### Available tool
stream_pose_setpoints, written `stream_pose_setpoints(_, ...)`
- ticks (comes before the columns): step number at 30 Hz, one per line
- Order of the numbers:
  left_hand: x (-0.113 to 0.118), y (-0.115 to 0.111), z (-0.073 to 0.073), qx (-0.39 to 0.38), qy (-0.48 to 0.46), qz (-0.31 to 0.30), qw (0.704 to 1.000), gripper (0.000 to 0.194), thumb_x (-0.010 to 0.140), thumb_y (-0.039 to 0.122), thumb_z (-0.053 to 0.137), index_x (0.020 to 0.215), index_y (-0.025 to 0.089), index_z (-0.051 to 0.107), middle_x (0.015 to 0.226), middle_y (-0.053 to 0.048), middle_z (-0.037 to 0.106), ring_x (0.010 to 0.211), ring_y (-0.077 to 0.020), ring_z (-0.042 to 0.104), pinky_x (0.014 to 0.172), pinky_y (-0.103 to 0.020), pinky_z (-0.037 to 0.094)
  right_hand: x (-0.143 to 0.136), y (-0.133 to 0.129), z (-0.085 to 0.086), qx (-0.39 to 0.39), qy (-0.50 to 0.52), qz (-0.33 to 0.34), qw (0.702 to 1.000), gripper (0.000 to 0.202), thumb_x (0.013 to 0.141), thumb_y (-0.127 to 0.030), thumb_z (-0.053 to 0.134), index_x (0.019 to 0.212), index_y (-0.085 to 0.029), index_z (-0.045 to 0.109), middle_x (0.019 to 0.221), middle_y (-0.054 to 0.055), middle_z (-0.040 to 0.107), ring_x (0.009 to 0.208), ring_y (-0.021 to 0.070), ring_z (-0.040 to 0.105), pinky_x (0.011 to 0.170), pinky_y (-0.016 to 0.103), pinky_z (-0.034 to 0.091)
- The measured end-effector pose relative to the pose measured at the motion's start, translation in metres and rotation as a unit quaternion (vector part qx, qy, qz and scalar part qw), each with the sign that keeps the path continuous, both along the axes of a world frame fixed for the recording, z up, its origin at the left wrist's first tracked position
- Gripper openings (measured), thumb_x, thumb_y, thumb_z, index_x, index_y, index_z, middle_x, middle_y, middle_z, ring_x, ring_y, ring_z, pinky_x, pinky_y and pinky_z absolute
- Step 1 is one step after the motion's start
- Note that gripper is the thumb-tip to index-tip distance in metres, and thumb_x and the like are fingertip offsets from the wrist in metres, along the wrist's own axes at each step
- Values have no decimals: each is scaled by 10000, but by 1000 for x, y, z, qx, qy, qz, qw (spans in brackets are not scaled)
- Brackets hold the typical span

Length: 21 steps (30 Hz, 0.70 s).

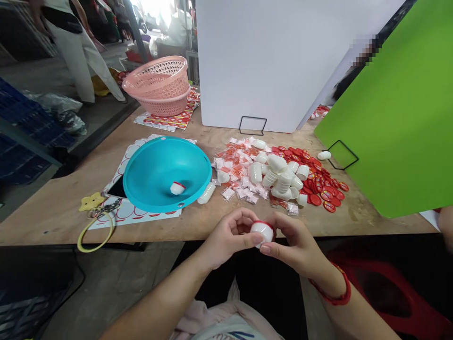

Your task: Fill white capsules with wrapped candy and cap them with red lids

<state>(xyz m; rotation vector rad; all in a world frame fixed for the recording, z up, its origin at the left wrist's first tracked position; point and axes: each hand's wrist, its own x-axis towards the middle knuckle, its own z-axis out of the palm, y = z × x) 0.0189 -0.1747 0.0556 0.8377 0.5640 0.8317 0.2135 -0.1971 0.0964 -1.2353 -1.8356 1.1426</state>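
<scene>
Between both hands, just over the table's front edge, is a small white plastic cup with a red lid (262, 232). My left hand (235, 232) pinches it from the left with thumb and fingers. From the right, my right hand (292, 241) closes on the same cup, its thumb low on the side. Beyond the hands lie a pile of white cups (283, 177), some nested in stacks, a heap of red discs (320, 184) and small pink-and-white packets (237, 163). A similar red-topped cup (177, 188) rests tilted inside the blue basin (141, 189).
Pink baskets (159, 87) are stacked at the back left on printed sheets. A white panel (255, 61) and a green panel (396, 118) stand upright behind and to the right. Left of the basin lies a yellow ring with keys (95, 231). A person (71, 47) stands at far left.
</scene>
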Motion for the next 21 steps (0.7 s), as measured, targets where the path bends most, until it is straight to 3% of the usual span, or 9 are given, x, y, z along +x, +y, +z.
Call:
stream_pose_setpoints(4,-1,-5,9,-18,51,-11,998,349,703,234,846,937,180,593,887,-5,679,795,-121,610,721,-227,453,-4,2,12,-19,-57,34,998,305,789,-372,808,777,-182,569,682,-41,538,614,100,437,546,226,340)
stream_pose_setpoints(8,6,-13,15,-25,88,34,995,315,708,187,788,919,186,554,860,6,670,777,-122,611,697,-228,447,-13,-1,17,41,-143,28,988,227,809,-263,713,746,-195,507,638,-57,472,570,91,381,522,239,278)
stream_pose_setpoints(14,13,-20,16,-42,32,78,996,329,747,279,799,934,180,547,821,-12,710,768,-145,655,702,-244,478,-21,-6,22,141,-212,10,967,206,838,-273,671,759,-203,494,649,-45,487,575,104,407,548,252,292)
stream_pose_setpoints(21,12,-21,17,-72,-17,94,993,377,732,297,874,955,176,595,825,4,711,721,-100,637,642,-188,466,-17,-8,20,230,-238,14,943,163,900,-313,647,856,-202,536,703,-4,573,630,145,504,598,278,350)
